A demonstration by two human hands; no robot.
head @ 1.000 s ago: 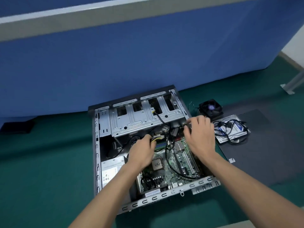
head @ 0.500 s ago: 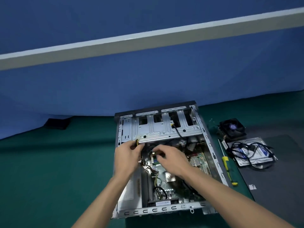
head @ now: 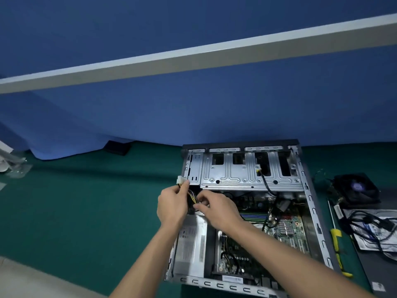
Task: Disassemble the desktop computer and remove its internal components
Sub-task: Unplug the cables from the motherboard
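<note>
So the open computer case [head: 247, 211] is lying on its side on the green mat [head: 86, 211], pushed up near the blue partition [head: 193, 115]. Inside the case: a silver perforated drive cage [head: 249, 171] across the far end, the green motherboard [head: 268, 237] filling the middle with a small finned heatsink on it, and the grey boxy power supply [head: 191, 250] along the case's left wall. There's a label on the power supply, but the print is too blurry to read.

Both hands are together at the case's far left corner, right above the power supply. The left hand [head: 171, 205] is pinching a bundle of yellow and black wires [head: 192, 197], with a white plastic connector [head: 180, 181] sticking up just past its fingertips. The right hand [head: 217, 208] has its fingers curled around another part of the same wire bundle, touching the left hand.

Right of the case, on the mat: a screwdriver with a yellow handle [head: 338, 244] just beside the case wall, then a black square fan [head: 356, 189], and a hard drive [head: 373, 231] with tangled black cables piled on it, resting on a dark flat panel [head: 382, 272]. Can't read the drive's label either.
</note>
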